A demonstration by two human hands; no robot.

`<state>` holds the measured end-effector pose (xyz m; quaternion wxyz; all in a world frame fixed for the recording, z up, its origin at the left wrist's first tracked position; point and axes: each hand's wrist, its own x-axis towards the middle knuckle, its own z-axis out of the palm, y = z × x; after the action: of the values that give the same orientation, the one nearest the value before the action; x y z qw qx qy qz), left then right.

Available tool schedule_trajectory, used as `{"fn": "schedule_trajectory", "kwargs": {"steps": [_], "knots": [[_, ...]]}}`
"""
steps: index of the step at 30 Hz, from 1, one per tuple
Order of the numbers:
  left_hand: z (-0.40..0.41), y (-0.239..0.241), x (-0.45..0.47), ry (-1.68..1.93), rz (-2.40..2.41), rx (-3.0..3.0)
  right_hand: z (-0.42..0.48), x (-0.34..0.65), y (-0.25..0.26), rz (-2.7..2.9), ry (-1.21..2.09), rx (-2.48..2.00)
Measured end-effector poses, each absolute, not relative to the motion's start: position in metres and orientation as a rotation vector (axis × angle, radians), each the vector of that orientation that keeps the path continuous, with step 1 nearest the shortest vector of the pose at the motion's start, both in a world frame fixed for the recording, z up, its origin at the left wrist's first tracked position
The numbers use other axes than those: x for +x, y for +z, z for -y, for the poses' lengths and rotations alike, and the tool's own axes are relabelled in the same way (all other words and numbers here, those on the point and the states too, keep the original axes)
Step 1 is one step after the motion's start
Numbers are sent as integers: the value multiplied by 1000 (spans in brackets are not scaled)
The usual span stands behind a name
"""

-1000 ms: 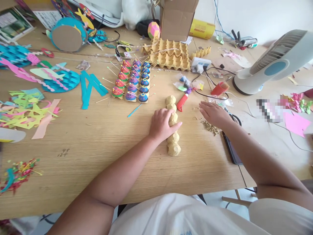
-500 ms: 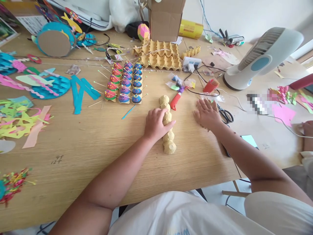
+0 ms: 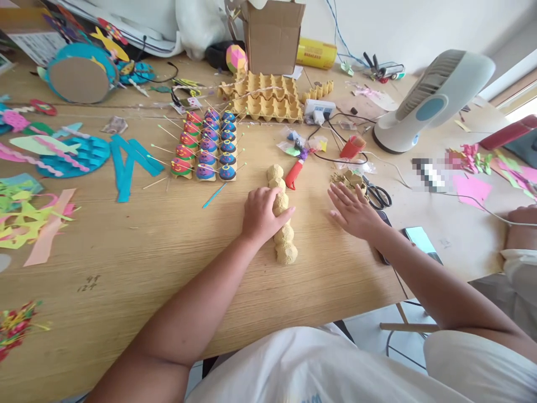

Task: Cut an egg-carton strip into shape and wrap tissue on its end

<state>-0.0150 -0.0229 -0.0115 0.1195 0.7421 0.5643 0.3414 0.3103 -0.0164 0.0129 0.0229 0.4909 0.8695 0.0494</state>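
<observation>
A strip of bumpy tan egg carton [image 3: 287, 253] lies lengthwise on the wooden table, its cups facing up. My left hand [image 3: 260, 212] grips it from the left, thumb across the middle cups and fingertips on the cups farther up. Spread out and holding nothing, my right hand [image 3: 354, 214] is low over the table to the right. Small torn carton scraps [image 3: 351, 179] lie just beyond its fingers, beside black-handled scissors [image 3: 380, 197]. A red-handled tool [image 3: 294, 174] rests between the strip and the scraps; its working end is unclear.
Painted egg-carton caterpillars [image 3: 207, 146] with sticks stand ahead on the left. Behind them are egg trays [image 3: 266, 103] and a cardboard box [image 3: 272, 39]. A fan [image 3: 432, 106], power strip [image 3: 319, 107] and cables occupy the right. Blue strips [image 3: 126, 173] lie left; another person's arm [image 3: 522, 226] is far right.
My right hand has drawn back slightly toward me, uncovering the carton scraps. My left hand keeps its hold on the egg-carton strip. The whole view has shifted a little.
</observation>
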Motion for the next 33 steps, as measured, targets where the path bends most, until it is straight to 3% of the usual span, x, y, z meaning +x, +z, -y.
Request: {"fn": "schedule_trajectory", "kwargs": {"steps": [7, 15, 19, 24, 33], "knots": [[24, -12, -14, 1007, -1662, 2169, 37, 299, 10, -2710, 14, 1461], [24, -12, -14, 1018, -1674, 2177, -65, 360, 52, -2412, 59, 2447], [24, -10, -13, 1021, -1671, 2174, -111, 382, 55, -2013, -237, 2737], [24, -9, -13, 1022, -1668, 2163, -130, 367, 58, -1760, -425, 2822], [24, -10, -13, 1034, -1653, 2153, -144, 362, 58, -1657, -395, 2844]]}}
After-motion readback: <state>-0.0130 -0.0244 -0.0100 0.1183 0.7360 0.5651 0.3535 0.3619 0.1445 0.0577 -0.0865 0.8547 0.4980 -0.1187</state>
